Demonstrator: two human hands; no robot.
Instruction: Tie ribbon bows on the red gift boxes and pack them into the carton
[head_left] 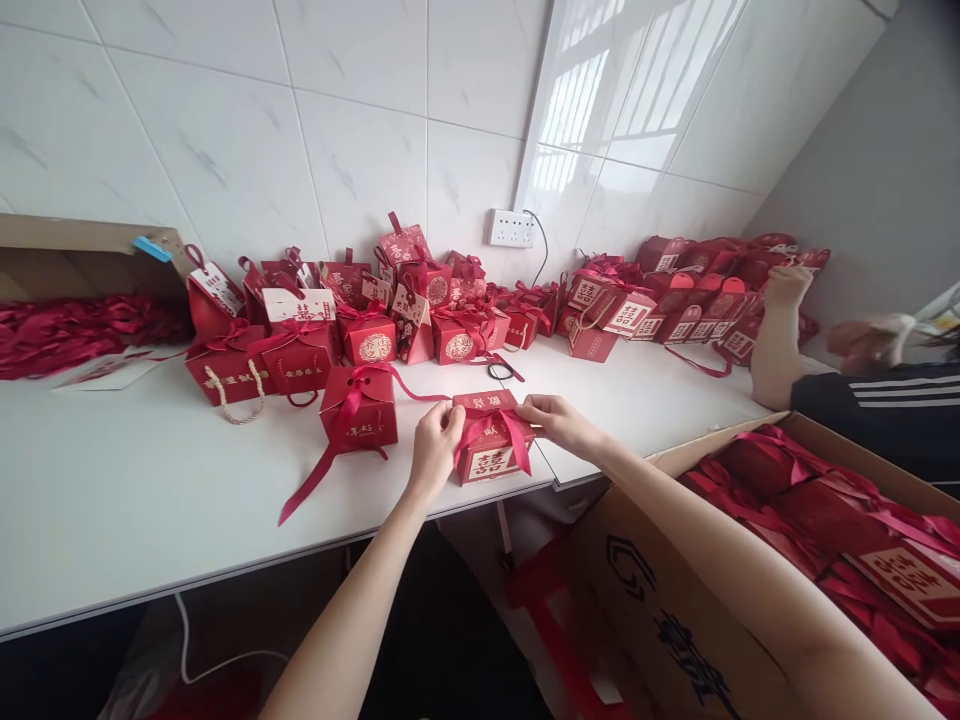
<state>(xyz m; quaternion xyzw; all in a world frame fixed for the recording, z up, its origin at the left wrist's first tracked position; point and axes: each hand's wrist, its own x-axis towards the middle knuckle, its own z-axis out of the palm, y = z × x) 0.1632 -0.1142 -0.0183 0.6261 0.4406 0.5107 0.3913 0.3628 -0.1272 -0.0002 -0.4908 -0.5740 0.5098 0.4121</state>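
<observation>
A small red gift box (491,462) with a white double-happiness label stands near the table's front edge. Across its top lies a bow of red satin ribbon (504,428), one tail hanging down the front. My left hand (436,440) is closed at the box's left side, thumb and fingers pinching the ribbon. On the opposite side my right hand (559,422) pinches the ribbon too, its fingertips at the box's upper right edge. Left of my hands sits another red box (361,415) with a loose ribbon trailing onto the table.
Several red gift boxes (457,335) line the white table (172,490) along the tiled wall. A carton (90,235) of red ribbons is at the left. At lower right a cardboard box (637,590) holds more red boxes. Another person's arm (776,340) reaches in at right.
</observation>
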